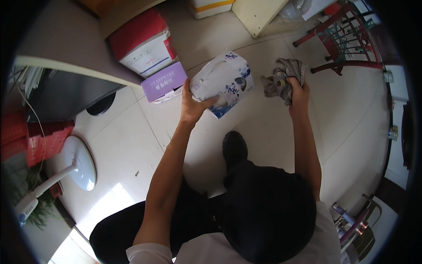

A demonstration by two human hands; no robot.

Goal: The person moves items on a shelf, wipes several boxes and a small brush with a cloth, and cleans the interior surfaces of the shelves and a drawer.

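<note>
My left hand (pixel 194 105) grips the near left side of a white cardboard box (pixel 214 76) printed with blue flowers and writing. The box is tilted, and its lower corner points back towards my shoe. Bunched up in my right hand (pixel 299 94) is a grey-brown cloth (pixel 286 71), held to the right of the box and apart from it. A purple glassware box (pixel 166 81) stands just left of my left hand. Behind it is a white box with a red top (pixel 148 49).
A pedestal fan base (pixel 79 163) stands on the tiled floor (pixel 125 122) at left, near red boxes (pixel 49 142) and a plant (pixel 38 211). A red metal rack (pixel 343 46) stands at the far right. My black shoe (pixel 234 147) is below the box, and a cabinet panel (pixel 257 16) is beyond.
</note>
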